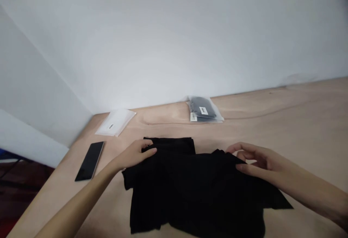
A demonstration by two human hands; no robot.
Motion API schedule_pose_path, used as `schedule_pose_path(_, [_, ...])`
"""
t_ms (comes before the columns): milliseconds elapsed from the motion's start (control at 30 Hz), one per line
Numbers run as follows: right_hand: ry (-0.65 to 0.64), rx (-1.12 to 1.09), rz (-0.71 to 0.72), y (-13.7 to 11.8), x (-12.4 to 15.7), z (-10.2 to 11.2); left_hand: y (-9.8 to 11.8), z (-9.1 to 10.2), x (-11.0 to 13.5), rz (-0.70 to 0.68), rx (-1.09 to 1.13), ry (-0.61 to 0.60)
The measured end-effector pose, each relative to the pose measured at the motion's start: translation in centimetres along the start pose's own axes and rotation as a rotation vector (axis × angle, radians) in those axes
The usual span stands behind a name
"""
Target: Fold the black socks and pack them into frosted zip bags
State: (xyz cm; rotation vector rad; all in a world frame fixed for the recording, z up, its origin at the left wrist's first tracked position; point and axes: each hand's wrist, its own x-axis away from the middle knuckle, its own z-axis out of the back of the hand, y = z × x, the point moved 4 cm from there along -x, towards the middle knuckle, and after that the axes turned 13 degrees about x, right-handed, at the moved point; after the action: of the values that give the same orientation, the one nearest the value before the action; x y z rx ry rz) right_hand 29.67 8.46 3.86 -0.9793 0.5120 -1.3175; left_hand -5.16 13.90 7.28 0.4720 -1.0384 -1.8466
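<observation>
A black cloth garment [190,194] lies in loose folds on the light wooden table [288,122], directly in front of me. My left hand [134,154] is on its upper left fold, with the fingers closed over the cloth. On the right, my right hand [257,160] pinches the garment's raised edge between thumb and fingers. The part of the garment's lower edge nearest me runs out of the picture.
A black phone [89,161] lies left of the garment, near the table's left edge. Farther back are a white flat packet [115,122] and a clear bag [203,110] holding dark folded items. White walls meet behind the table; a dark floor shows at lower left.
</observation>
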Motion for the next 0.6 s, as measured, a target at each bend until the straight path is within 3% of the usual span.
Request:
schedule_pose_path(133, [0.15,0.369,0.084,1.7,-0.2,1.3,-0.9,-1.3,-1.6,-0.007,-0.156,0.021])
schedule_pose_path(233, [0.283,0.584,0.255,2.0,-0.1,0.8,-0.7,-2.2,-0.3,-0.111,-0.226,0.071])
schedule_pose_path(300, [0.31,0.617,0.323,2.0,-0.1,-0.1,-0.4,-2.7,1.4,-0.139,-0.278,0.058])
schedule_pose_path(400, [0.298,0.627,0.339,1.7,-0.5,-1.2,-0.3,-2.8,3.5,-0.069,-0.312,0.029])
schedule_pose_path(500, [0.286,0.617,0.37,0.7,-0.6,-1.1,0.1,-2.6,4.6,-0.022,-0.261,0.041])
schedule_pose_path(600, [0.256,0.552,0.4,-0.7,0.7,-0.6,1.2,-2.3,5.8,-0.092,-0.196,0.121])
